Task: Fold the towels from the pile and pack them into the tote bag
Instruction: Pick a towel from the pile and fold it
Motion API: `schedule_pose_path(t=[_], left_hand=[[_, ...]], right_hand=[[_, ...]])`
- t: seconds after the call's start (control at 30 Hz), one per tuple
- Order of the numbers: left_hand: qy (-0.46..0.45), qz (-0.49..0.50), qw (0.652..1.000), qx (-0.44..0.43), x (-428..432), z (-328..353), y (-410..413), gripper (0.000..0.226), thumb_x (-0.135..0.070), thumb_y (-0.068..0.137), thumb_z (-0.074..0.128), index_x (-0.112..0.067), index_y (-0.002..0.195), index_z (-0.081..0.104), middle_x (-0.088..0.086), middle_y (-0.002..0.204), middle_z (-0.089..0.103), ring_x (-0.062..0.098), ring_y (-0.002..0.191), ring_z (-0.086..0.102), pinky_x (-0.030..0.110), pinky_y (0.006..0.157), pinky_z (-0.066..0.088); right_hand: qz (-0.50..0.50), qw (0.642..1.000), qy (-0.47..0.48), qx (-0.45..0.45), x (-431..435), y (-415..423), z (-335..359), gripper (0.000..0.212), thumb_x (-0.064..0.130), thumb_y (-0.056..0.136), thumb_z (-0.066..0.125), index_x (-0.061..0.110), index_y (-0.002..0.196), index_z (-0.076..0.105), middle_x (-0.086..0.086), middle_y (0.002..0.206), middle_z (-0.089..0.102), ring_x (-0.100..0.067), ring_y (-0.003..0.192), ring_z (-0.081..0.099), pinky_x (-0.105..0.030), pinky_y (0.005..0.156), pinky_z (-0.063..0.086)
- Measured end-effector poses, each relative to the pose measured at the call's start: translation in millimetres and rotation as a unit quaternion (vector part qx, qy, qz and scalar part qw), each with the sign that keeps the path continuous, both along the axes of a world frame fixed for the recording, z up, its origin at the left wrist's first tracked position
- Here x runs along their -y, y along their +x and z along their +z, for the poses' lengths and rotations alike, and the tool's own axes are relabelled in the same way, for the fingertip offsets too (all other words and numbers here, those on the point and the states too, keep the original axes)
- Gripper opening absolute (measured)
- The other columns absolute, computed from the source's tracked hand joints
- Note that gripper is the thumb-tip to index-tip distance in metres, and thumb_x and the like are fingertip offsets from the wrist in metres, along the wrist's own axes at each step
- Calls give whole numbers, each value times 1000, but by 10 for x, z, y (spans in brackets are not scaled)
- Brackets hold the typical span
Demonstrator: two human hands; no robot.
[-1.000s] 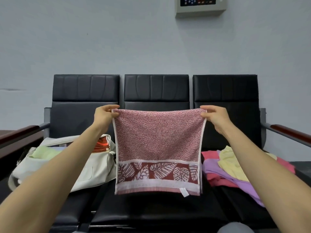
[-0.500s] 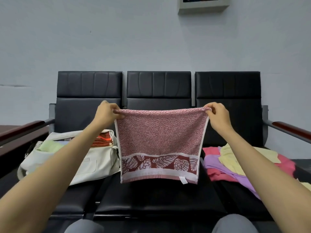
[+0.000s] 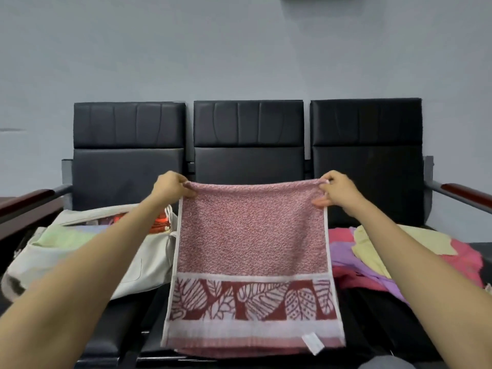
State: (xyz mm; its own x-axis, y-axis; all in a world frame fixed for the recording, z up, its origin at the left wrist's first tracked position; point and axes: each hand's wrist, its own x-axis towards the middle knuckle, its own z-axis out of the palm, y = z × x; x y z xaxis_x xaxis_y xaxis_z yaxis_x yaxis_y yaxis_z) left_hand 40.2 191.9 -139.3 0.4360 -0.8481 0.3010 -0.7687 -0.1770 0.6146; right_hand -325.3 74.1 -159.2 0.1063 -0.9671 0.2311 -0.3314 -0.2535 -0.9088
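One towel [image 3: 250,235] hangs lengthwise downward, top corners pinched by left hand [image 3: 170,189] and right hand [image 3: 339,193].

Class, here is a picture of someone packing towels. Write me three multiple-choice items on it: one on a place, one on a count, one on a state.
1. Where is the tote bag?
A. on the left seat
B. on the floor
C. on the right seat

2. How many seat backs does the bench show?
A. two
B. three
C. five

3. How is the leaf-bordered towel held?
A. crumpled in one hand
B. lying flat on a seat
C. hanging, pinched at both top corners

Answers:
1 A: the bag lies on the left seat, opposite the pile.
2 B: three black backs stand side by side.
3 C: the left hand and the right hand each pinch a top corner.
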Motion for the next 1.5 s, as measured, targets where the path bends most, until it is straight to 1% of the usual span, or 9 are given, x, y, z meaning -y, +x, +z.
schedule_pose_path(t=[0.17, 0.4, 0.5, 0.63, 0.9, 1.1, 1.27, 1.37, 1.5], left_hand=[[12, 8, 992, -129, 375, -793, 61, 14, 0, 75, 76, -1, 87, 68, 9, 68, 64, 7, 45, 60, 29, 63, 59], [3, -38, 994, -100, -72, -1658, -22, 11, 9, 77, 68, -2, 75, 66, -3, 61, 57, 6, 56, 53, 8, 53, 38], [44, -72, 992, -92, -296, -1859, 60, 22, -6, 75, 79, -19, 65, 63, -14, 59, 63, 8, 65, 56, 18, 62, 40], [76, -89, 989, -94, -519, -2075, 52, 23, -4, 72, 79, -17, 64, 62, 4, 66, 67, 12, 65, 56, 28, 65, 40], [194, -160, 966, -53, -632, -2338, 114, 25, -2, 68, 80, -23, 68, 66, -23, 54, 61, -6, 54, 52, 10, 58, 37], [260, -171, 940, -141, -574, -2272, 172, 34, -55, 67, 79, -23, 76, 74, -8, 78, 71, 7, 82, 63, 22, 79, 44], [218, 9, 976, -15, -309, -2420, 90, 42, -47, 82, 69, -9, 76, 53, 4, 78, 56, 24, 78, 54, 31, 61, 32], [262, 36, 962, -72, -204, -2456, 74, 57, -51, 75, 75, -15, 57, 34, 0, 60, 42, 19, 61, 43, 31, 54, 25], [240, 26, 950, -196, -93, -2453, 52, 43, -29, 72, 83, -11, 57, 47, 7, 67, 56, 19, 63, 51, 29, 61, 37]], right_hand=[[-5, 998, 62, 12, 382, 136, -764, 22, -3, 96, 42, 14, 83, 44, -19, 97, 53, -28, 83, 63, -27, 64, 54], [23, 995, 94, 20, 88, -48, -1591, 21, -6, 93, 49, 11, 82, 52, -16, 94, 55, -12, 79, 64, -13, 63, 54], [72, 991, 89, -71, -213, -271, -1783, 10, 2, 89, 60, 11, 84, 59, -7, 91, 66, -12, 87, 64, -23, 77, 53], [138, 967, 99, -192, -412, -491, -1942, 15, 0, 83, 64, 15, 80, 61, 0, 86, 68, -15, 87, 65, -38, 92, 49], [207, 927, 91, -299, -504, -573, -1966, 17, 7, 79, 67, 24, 80, 65, 0, 84, 69, -7, 74, 58, -26, 76, 47], [301, 872, 165, -348, -572, -442, -1824, 10, 26, 80, 77, 26, 72, 71, 16, 62, 62, 5, 56, 48, -12, 61, 36], [175, 881, 51, -436, -488, -148, -1815, 20, 25, 93, 60, 14, 82, 72, 1, 83, 70, -8, 72, 57, -20, 66, 42], [208, 883, 28, -420, -540, 187, -1830, 11, 18, 92, 60, 22, 97, 69, 5, 101, 66, -6, 86, 57, -7, 70, 40], [277, 864, -14, -420, -586, 601, -1888, 46, 36, 95, 56, 27, 139, 47, 6, 145, 43, -13, 134, 36, -32, 113, 28]])
